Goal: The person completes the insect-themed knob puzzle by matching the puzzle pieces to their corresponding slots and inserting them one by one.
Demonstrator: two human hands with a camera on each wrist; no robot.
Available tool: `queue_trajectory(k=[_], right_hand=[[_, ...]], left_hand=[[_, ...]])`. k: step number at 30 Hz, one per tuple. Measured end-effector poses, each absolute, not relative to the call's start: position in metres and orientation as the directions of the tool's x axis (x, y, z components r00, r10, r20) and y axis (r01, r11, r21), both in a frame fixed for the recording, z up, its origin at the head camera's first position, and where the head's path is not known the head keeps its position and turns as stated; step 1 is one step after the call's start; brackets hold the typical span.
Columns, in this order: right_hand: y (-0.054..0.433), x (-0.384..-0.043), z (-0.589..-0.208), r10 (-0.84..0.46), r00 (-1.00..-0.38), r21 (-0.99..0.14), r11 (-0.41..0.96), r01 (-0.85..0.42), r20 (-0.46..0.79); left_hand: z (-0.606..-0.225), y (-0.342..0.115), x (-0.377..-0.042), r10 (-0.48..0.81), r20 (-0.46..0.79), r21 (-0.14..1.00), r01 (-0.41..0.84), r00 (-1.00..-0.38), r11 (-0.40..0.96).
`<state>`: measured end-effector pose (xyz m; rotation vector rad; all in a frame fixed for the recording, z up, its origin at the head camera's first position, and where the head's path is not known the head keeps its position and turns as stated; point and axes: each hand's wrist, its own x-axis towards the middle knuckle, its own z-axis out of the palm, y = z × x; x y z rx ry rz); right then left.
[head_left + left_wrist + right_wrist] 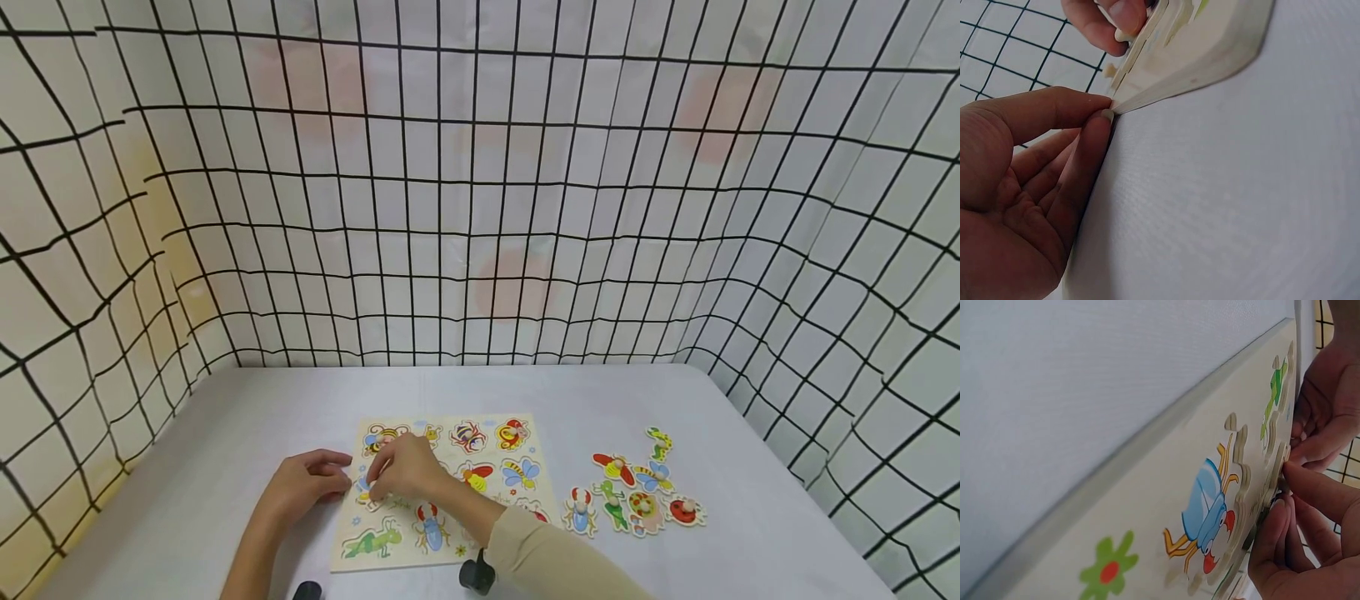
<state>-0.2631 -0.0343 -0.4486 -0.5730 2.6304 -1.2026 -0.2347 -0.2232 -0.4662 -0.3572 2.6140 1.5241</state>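
Beige sleeve cloth is lying nearest the head camera, softly creased, its cuff leading to the right hand over the left side of the puzzle board. Thumb and fingers are pinching what appears to be a pale knob; the fingers are mostly hiding its piece. Left hand: fingers are bending, tips touching the board's left edge; whether they are gripping it, one cannot tell. Judged step: the right hand is seating a piece in its recess. Next move, presumably: aligning outlines, pressing flush, releasing the knob, then selecting from the loose pieces lying on the white cloth right of the board. Material: the board is showing pale, smooth, wood-like faces and rounded corners; wavy, stepped rims are surrounding printed recesses, including the horned blue beetle and the green insect.
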Motion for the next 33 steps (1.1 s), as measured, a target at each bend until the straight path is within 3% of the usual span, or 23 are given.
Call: queue_trajectory(k=[33], right_hand=[[-0.0372, -0.2629, -0.4481, -0.422, -0.906, -0.745, 0.613, -0.263, -0.027]], left_hand=[[-0.4725, -0.2252, -0.2383, -0.16, -0.198, 0.849, -0.251, -0.967, 0.465]])
